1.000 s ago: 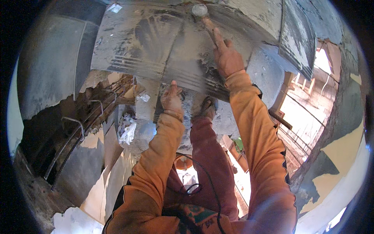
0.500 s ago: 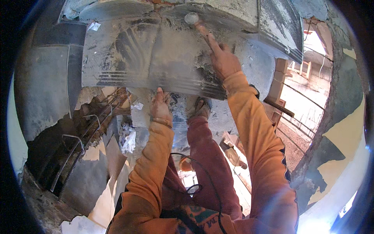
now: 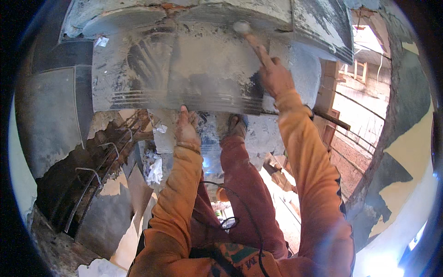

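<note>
In my right hand (image 3: 278,81) is a mallet (image 3: 256,46) with a round pale head and a wooden handle, my fingers wrapped round it. Its head, slightly blurred, is over the far right part of a dusty grey stair tile (image 3: 203,57); whether it touches cannot be made out. Grooved lines run along the tile's front edge. My left hand (image 3: 188,129) is at that edge near the middle, one fingertip on the rim and the other fingers curled, partly hidden.
Broken wall with exposed bent rebar (image 3: 90,171) lies at the left. A right-hand opening with metal bars (image 3: 355,104) looks onto lower ground. Crumpled white plastic (image 3: 153,167) sits near my left forearm. A black cable (image 3: 240,198) hangs before my legs.
The mallet and my right hand have moved to the right over the tile. My left hand stays at the front edge. The whole view has shifted slightly.
</note>
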### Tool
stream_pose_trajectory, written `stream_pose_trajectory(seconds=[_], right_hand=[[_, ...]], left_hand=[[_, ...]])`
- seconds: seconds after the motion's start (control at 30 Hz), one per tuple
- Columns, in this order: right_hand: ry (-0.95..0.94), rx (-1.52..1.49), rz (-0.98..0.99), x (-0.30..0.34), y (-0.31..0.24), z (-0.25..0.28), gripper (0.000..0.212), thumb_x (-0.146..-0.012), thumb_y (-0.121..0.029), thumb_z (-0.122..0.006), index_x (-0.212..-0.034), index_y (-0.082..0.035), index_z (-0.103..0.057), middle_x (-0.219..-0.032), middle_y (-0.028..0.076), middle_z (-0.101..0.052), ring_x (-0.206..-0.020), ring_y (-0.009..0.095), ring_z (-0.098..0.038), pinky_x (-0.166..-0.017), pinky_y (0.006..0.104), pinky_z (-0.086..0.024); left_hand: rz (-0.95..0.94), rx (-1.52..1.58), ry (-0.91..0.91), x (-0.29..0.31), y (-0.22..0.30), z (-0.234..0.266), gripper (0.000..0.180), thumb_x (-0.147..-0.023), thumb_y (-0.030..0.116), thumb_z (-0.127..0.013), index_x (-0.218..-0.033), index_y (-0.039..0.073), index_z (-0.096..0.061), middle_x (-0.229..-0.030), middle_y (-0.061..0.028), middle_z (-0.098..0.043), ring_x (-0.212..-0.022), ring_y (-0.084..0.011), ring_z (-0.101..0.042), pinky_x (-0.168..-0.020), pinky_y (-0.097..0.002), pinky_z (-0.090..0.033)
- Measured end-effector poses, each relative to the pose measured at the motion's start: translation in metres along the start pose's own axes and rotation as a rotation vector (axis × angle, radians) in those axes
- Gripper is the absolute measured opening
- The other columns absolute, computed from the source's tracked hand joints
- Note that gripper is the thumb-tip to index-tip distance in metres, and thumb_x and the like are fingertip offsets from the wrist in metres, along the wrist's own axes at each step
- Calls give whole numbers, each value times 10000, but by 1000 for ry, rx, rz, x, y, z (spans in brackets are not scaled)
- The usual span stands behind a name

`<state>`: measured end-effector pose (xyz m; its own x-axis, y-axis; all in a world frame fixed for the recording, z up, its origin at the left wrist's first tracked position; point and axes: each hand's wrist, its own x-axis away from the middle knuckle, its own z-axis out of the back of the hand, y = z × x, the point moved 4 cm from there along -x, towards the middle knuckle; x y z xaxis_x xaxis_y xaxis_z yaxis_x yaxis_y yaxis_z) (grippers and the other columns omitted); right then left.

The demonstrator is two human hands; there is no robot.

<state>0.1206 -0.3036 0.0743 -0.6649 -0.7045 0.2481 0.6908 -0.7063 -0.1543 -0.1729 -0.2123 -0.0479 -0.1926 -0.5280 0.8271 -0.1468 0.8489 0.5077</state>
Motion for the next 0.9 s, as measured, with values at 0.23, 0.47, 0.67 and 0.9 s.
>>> stream_pose_trajectory(seconds=[0.23,0.47,0.67,0.9], right_hand=[[59,-133,-113,11,16,7,548,-932,-207,-479,-1444,-240,-286,-1023,214,-563,-902,432,-573,-775,492,-465],[177,-235,-67,18,10,3,568,-930,-230,-468,-1453,-243,-246,-1038,254,-556,-894,451,-575,-778,486,-474],[80,-228,-107,20,-13,-2,554,-928,-178,-490,-1445,-162,-293,-1002,254,-571,-892,450,-564,-794,463,-453],[156,-255,134,6,-79,7,562,-917,-177,-519,-1439,-176,-311,-987,241,-573,-862,429,-579,-739,441,-478]], left_hand=[[0,-34,28,10,-6,-3,456,-850,412,-663,-1088,30,-587,-916,-67,-622,-855,-176,-580,-746,-296,-459],[35,-1,-28,14,-3,-3,413,-847,401,-670,-1022,33,-604,-890,-63,-623,-818,-170,-582,-699,-290,-464],[-3,74,41,12,-4,-6,415,-831,412,-684,-979,31,-613,-882,-66,-627,-814,-170,-586,-712,-313,-465],[7,84,11,9,-7,-2,432,-837,406,-679,-1017,20,-605,-889,-70,-618,-832,-179,-579,-730,-320,-466]])
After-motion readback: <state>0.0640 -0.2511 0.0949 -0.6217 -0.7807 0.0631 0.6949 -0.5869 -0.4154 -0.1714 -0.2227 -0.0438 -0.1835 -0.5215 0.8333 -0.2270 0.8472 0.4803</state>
